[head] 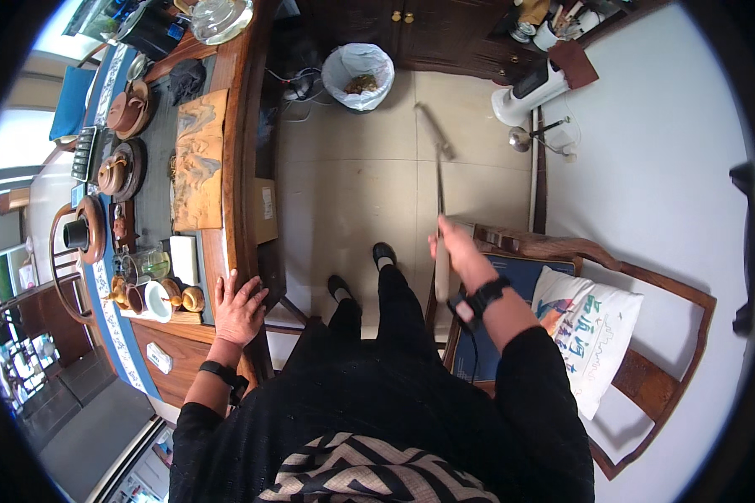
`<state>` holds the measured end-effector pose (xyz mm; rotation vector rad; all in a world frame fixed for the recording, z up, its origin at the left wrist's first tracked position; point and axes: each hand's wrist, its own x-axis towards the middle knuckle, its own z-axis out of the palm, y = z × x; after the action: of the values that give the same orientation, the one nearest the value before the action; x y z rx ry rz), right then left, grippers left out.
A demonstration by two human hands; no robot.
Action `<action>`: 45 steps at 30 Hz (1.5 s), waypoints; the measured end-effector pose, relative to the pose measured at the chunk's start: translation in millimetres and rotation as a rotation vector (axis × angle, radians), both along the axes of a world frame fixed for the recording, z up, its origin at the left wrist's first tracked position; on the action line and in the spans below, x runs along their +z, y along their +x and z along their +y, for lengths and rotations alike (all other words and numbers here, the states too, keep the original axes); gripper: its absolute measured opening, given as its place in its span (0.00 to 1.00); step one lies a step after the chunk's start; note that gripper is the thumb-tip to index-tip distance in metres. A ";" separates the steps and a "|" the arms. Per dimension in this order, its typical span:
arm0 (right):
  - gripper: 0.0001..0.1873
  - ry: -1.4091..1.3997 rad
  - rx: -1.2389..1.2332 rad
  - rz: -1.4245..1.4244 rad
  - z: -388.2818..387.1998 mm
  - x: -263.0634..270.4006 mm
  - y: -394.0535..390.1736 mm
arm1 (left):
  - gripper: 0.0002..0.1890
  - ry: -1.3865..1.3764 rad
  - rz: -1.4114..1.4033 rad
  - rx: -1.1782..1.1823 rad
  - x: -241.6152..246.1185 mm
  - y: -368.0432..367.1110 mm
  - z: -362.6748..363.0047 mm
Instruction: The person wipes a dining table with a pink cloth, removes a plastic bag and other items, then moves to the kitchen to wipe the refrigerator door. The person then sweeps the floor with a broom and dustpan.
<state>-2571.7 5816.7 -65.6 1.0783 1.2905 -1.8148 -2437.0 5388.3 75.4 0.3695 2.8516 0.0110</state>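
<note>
My right hand (458, 246) grips the pale handle of a long-handled tool (441, 267). Its thin dark shaft points away from me over the tiled floor. A beige, cylinder-like head sits crosswise at its far end; it is blurred, and I cannot tell its exact kind. My left hand (239, 308) lies palm down on the edge of the wooden tea table (234, 170), fingers spread, holding nothing. Close to those fingers are a white cup (158, 301), a small round amber-brown object (192, 299) and a white block-shaped item (184, 259).
A lined waste bin (357, 75) with brown debris stands by the dark cabinet (365, 28). To my right is a wooden armchair (654, 383) with a printed cushion (588, 339). Clay teapots (126, 112) and a landscape-patterned wooden board (199, 160) rest on the table.
</note>
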 end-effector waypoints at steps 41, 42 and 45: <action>0.34 0.535 0.979 0.238 -112.9 -69.6 -6.5 | 0.19 -0.001 0.008 0.007 -6.0 0.6 -0.1; 0.37 0.566 1.006 0.212 -114.8 -69.5 -7.5 | 0.18 -0.001 0.023 0.003 -6.5 0.8 0.2; 0.32 0.583 1.152 0.289 -96.1 -63.8 -2.8 | 0.17 -0.006 0.040 0.011 -6.7 1.3 0.7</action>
<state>-2574.5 5720.7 -129.4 0.1409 2.0774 -0.7254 -2435.7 5389.0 68.8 0.3570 2.8925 -0.0036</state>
